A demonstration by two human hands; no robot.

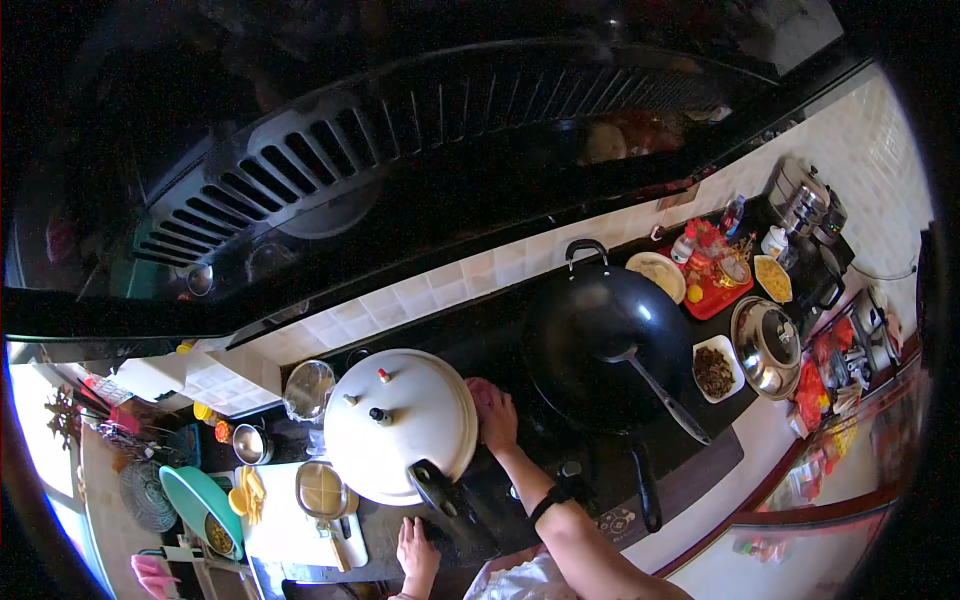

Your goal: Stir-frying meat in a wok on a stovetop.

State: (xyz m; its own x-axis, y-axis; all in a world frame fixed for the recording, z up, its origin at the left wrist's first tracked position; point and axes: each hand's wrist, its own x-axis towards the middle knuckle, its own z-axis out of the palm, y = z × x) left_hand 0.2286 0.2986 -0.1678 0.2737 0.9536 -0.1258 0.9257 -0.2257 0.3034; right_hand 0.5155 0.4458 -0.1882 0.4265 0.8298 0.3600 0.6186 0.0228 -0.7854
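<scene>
My right hand (496, 420) presses a pink cloth (481, 391) against the side of a large pale pressure cooker (397, 427). The cooker's lid carries a black weight valve, and its black handle (442, 487) points toward me. My left hand (418, 555) lies flat at the counter's front edge, holding nothing, just below that handle. To the right stands a dark wok (600, 322) with a metal ladle (664, 397) resting in it. The wok's long black handle (645, 487) reaches toward the front edge.
A white cutting board (281, 525) on the left bears cut yellow food (253, 495) and a glass container (322, 489). Beyond it tilts a green basin (196, 491). Right of the wok are a bowl of dark food (714, 371), a steel lid (765, 349) and a red tray (720, 296). A range hood (300, 161) hangs overhead.
</scene>
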